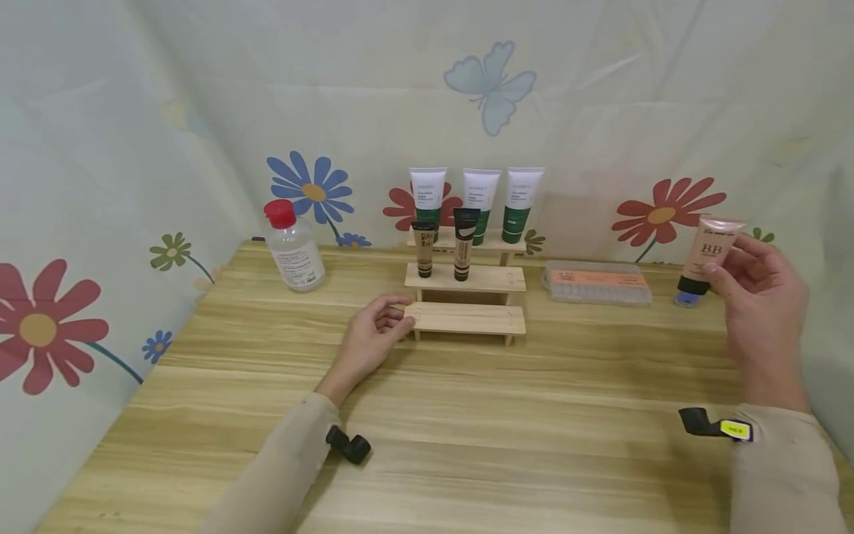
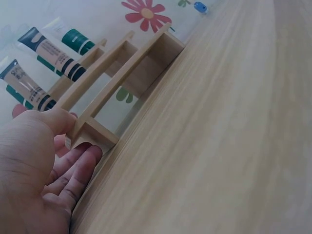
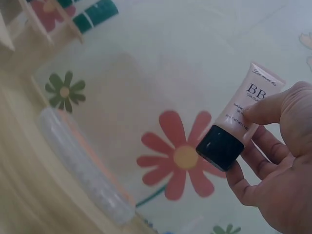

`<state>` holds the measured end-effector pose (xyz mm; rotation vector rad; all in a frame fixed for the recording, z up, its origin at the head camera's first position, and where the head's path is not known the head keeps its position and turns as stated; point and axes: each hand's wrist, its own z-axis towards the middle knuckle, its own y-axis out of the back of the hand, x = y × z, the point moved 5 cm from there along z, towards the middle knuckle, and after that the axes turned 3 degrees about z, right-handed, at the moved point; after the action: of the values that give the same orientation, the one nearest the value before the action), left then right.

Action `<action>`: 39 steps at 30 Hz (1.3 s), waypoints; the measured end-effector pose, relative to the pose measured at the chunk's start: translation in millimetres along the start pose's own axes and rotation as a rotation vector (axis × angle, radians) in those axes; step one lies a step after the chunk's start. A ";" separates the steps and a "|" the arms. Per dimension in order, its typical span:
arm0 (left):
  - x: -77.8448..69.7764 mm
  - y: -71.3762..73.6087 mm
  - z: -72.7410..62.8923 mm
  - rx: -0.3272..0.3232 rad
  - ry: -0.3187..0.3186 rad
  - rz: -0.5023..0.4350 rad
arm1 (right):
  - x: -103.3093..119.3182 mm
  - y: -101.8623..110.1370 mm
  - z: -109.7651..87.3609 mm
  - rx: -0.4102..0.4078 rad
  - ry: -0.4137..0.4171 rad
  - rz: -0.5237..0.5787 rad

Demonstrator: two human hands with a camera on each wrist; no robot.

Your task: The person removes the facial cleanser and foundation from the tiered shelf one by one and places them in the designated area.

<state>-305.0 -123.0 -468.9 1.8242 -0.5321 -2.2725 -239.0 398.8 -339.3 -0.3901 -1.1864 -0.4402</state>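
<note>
My right hand (image 1: 767, 304) pinches a pinkish BB cream tube (image 3: 241, 105) with a black cap, cap end down, raised at the far right. With thumb and fingers, my left hand (image 1: 373, 334) grips the left end of the lowest step of a three-tier wooden display stand (image 1: 467, 319). In the left wrist view the thumb lies over that end and the fingers curl below it. On the middle step stand two small black-capped tubes, a gold-brown one (image 1: 423, 252) and a beige one (image 1: 463, 248). Several white-and-green tubes (image 1: 523, 200) stand on the top step.
Right of the stand lies a clear plastic case (image 1: 597, 283) with an orange label. A clear bottle (image 1: 296, 256) with a red cap stands at the left. Partly hidden below the BB tube is a small blue object (image 1: 688, 299). A flowered curtain (image 1: 373, 96) hangs behind the table.
</note>
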 end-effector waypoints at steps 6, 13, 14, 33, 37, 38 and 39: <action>1.0 0.4 0.8 0.000 0.005 -0.001 | -18.2 32.7 -1.3 0.010 -0.059 -0.299; 2.1 -0.1 0.1 0.006 -0.005 0.004 | -56.4 61.5 -6.0 0.087 -0.137 -0.396; 2.3 -0.3 -0.1 0.008 -0.006 0.004 | -61.6 65.4 -6.8 0.100 -0.144 -0.401; 2.5 1.3 0.1 0.004 0.004 0.025 | -114.3 86.8 -17.3 0.198 -0.176 -0.444; 2.8 0.6 0.6 0.005 0.001 0.026 | -119.6 85.9 -16.1 0.205 -0.140 -0.535; 3.0 0.4 0.9 0.004 0.001 0.027 | -120.6 85.7 -15.9 0.209 -0.128 -0.561; 3.3 0.3 1.0 0.004 0.001 0.029 | -121.3 85.3 -16.0 0.211 -0.116 -0.588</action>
<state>-306.7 -124.3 -471.5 1.8073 -0.5598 -2.2530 -219.4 478.2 -464.0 0.1291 -1.4420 -0.7965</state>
